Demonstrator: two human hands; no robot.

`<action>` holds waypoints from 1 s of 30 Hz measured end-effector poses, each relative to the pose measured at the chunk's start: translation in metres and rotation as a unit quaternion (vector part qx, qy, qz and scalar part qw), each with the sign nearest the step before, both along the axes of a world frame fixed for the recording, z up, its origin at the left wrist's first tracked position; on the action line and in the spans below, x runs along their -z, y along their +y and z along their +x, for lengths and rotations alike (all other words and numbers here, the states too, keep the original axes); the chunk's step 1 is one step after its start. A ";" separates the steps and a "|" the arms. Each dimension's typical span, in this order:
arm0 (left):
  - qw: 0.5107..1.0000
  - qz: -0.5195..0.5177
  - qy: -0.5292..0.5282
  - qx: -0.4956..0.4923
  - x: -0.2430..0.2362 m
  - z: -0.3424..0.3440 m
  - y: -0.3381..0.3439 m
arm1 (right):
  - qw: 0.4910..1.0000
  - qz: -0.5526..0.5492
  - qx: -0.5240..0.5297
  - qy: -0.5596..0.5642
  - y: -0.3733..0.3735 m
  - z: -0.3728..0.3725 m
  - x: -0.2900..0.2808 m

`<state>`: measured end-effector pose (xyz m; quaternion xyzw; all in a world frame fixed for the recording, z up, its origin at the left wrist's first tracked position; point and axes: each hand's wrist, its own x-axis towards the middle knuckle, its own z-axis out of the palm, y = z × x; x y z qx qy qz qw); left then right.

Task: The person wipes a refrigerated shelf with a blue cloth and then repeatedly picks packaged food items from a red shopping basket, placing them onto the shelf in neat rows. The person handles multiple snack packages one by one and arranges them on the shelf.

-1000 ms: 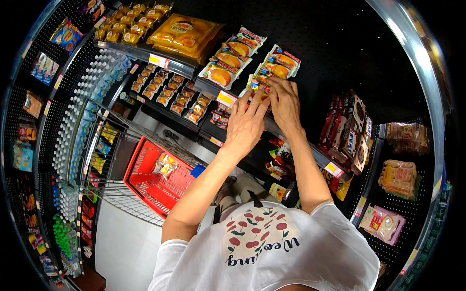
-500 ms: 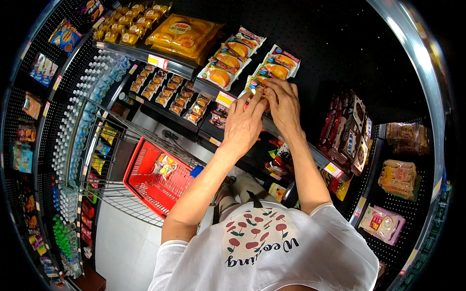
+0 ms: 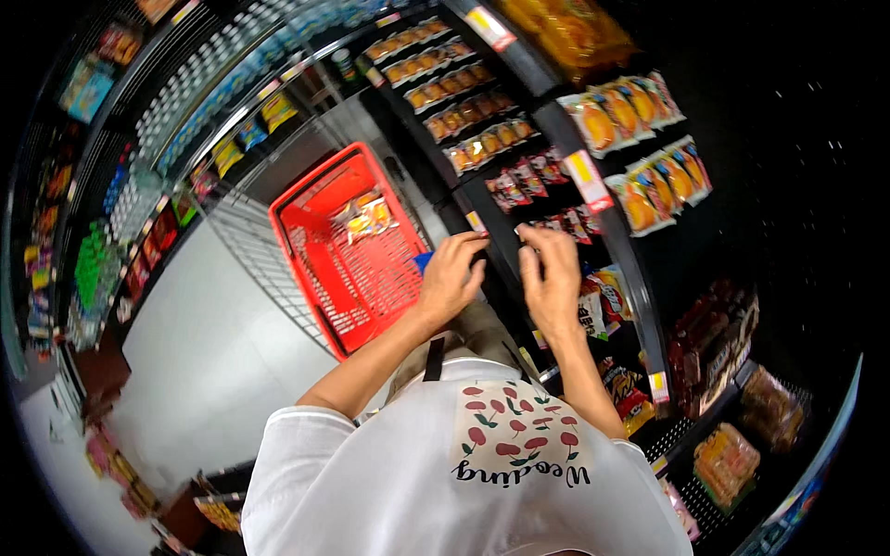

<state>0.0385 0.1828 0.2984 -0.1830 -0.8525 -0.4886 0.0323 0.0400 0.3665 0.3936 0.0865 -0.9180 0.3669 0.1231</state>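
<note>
My left hand [image 3: 451, 281] hovers in front of the shelf unit, fingers bent and the thumb apart, with nothing in it. Beside it, my right hand [image 3: 553, 283] is also empty, its fingers and thumb spread apart. Past my right hand, on the upper shelf, two rows of wrapped bread buns stand: one row [image 3: 623, 113] farther off and one row [image 3: 660, 185] nearer. To the left of my hands is a red plastic basket [image 3: 311, 227], holding a clear-and-yellow packet [image 3: 367, 219]. Neither hand touches the buns or the basket.
A wire shopping cart [image 3: 255, 278] surrounds the basket. Small packaged cakes [image 3: 482, 144] line the lower shelf, and dark snack boxes [image 3: 714, 347] stand at the right. Bottled drinks [image 3: 199, 102] fill the far-left shelves. The shelf's front edge [image 3: 640, 306] runs beside my right arm.
Both hands have come away from the nearer row of buns and drawn back off the shelf, empty. The view has turned leftward, bringing the basket closer to the middle.
</note>
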 end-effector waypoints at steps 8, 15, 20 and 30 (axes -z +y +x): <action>0.945 -0.112 -0.221 -0.213 0.142 0.065 -0.139 | 0.961 0.030 -0.114 -0.250 -0.088 0.016 0.138; 0.922 -0.180 -0.264 -0.220 0.235 0.055 -0.174 | 0.962 0.031 -0.037 -0.268 -0.116 0.013 0.239; 0.912 -0.233 -0.287 -0.179 0.265 0.007 -0.180 | 0.968 0.040 -0.005 -0.247 -0.122 0.020 0.256; 0.899 -0.364 -0.193 -0.149 0.338 -0.090 -0.169 | 0.971 0.035 0.008 -0.236 -0.126 0.018 0.257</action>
